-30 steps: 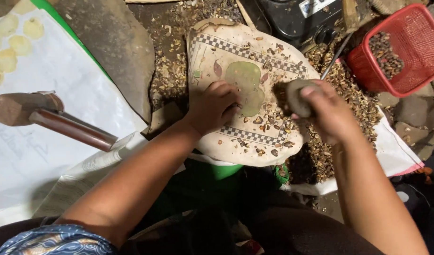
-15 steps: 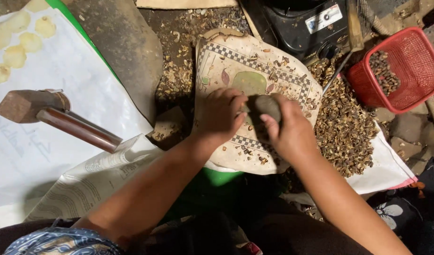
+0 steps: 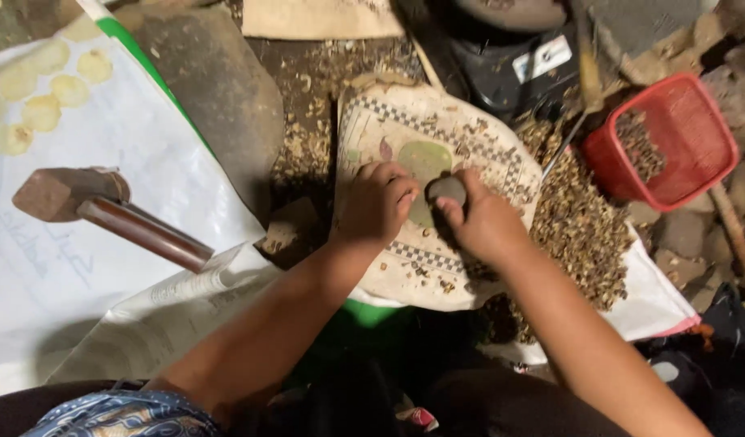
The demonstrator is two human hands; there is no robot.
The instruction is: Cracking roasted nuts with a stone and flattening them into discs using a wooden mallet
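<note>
My right hand [image 3: 484,222] grips a small grey stone [image 3: 447,189] and presses it down on a patterned cream cloth [image 3: 389,121] spread over a rounded block. My left hand [image 3: 376,202] rests on the same cloth just left of the stone, fingers curled; what sits under the fingertips is hidden. A pale green patch [image 3: 425,158] on the cloth lies just above both hands. Broken brown shell bits [image 3: 437,285] are scattered on the cloth.
A red plastic basket [image 3: 676,146] with shell pieces stands at right, beside a heap of brown shells [image 3: 579,235] on a white sack. A wooden mallet [image 3: 105,210] lies on white sheeting at left, near several pale round slices [image 3: 40,89]. A flat dark stone [image 3: 219,89] lies behind.
My right hand brought the stone down from the right side of the cloth to its middle, next to my left hand. The view shifted slightly.
</note>
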